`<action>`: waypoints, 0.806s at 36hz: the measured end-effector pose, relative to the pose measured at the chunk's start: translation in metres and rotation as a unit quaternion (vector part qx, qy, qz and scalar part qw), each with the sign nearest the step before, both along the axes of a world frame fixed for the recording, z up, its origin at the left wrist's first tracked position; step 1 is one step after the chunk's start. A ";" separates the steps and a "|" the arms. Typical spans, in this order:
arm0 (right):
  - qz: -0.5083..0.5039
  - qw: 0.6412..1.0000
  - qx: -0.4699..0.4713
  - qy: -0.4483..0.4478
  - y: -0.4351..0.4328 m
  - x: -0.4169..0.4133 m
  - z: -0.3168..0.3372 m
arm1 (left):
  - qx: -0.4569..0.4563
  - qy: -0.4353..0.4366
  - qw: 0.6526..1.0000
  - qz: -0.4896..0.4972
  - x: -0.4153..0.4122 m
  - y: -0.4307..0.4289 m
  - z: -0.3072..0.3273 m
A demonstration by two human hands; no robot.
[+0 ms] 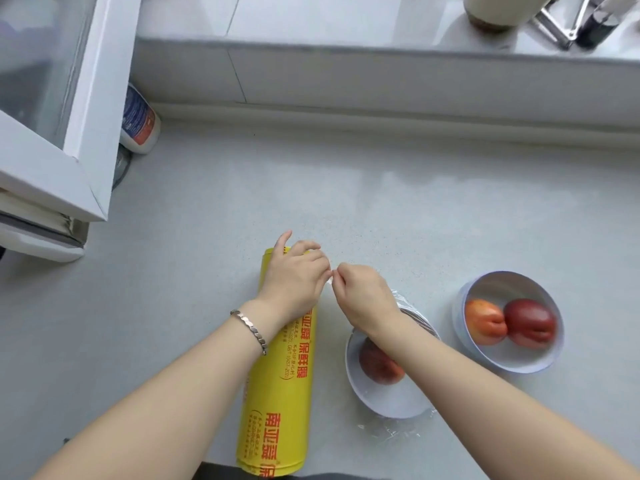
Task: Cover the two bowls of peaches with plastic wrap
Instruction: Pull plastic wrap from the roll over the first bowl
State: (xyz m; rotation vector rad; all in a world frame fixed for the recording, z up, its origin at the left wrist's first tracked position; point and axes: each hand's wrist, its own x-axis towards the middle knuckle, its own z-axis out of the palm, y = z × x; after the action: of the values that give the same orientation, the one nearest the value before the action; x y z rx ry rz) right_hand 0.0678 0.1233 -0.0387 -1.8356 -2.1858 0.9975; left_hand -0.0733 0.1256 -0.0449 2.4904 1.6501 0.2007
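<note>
Closest to the camera, a yellow roll (277, 393) of plastic wrap lies lengthwise on the grey counter (381, 209), with its near end at the bottom edge of the shot and its far end tucked under the left hand (294, 278). Just right of it sits a white bowl (356, 382) with one peach (377, 365) in it. The right forearm crosses right over that bowl, so a good chunk of it is hidden. Crinkly clear film (391, 433) bunches around its near rim, and some more shows on the far side by the wrist. Off to the right, a bit apart, is the second bowl (509, 285) with an orange peach (485, 322) and a dark red peach (530, 322) touching each other, and I can't tell if there's any film over that one. Past the first bowl the two hands meet fingertip to fingertip. The right hand (363, 296) has its fingers curled in, and both hands are pinching a little scrap of the film between them. There's a metal bracelet (251, 329) on the left wrist. Further back on the left, a white bottle (140, 124) with a blue and orange label stands against a white frame (86, 133). Along the back runs a raised ledge (346, 46) holding a pale jar (498, 10), a shiny metal rack (557, 22) and a dark bottle (599, 22), all cut off by the top edge.
</note>
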 end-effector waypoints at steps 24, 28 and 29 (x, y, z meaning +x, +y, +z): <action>-0.019 0.986 -0.168 0.000 0.022 -0.008 -0.004 | -0.003 -0.161 0.986 0.049 -0.016 -0.001 -0.005; -0.067 0.983 -0.167 0.031 0.014 -0.010 -0.003 | -0.016 -0.182 0.980 0.075 -0.023 -0.003 -0.006; -0.078 0.982 -0.171 0.036 0.012 -0.011 -0.003 | -0.014 -0.180 0.980 0.077 -0.021 -0.003 -0.007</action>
State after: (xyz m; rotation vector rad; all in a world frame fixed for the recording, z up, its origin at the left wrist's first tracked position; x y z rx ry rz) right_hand 0.0570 0.1355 -0.0414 -2.0317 -1.8867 1.4514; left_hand -0.0940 0.1228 -0.0516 2.1445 1.6694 0.6028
